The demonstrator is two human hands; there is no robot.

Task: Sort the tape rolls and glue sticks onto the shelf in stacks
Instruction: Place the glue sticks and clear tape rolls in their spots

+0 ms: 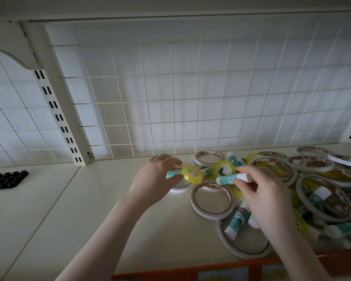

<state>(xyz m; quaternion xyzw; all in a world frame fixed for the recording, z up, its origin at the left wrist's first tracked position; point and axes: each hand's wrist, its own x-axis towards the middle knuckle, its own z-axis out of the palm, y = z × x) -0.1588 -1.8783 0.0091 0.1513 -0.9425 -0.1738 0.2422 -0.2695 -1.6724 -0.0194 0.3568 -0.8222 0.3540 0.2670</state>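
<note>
My left hand [156,179] pinches a small yellow tape roll [192,175] between thumb and fingers, just above the shelf [93,209]. A teal glue stick [171,174] lies partly hidden under that hand. My right hand [267,197] grips a teal and white glue stick [232,178] by its capped end, held level over the pile. Another yellow tape roll [223,169] sits behind it. Large white tape rolls [211,199] and more glue sticks [236,220] lie jumbled on the right half of the shelf.
A white wire grid [190,98] backs the shelf, with a slotted upright post [57,116] at the left. Several small black caps [5,179] sit on the neighbouring shelf at far left. An orange edge [190,270] runs along the shelf front.
</note>
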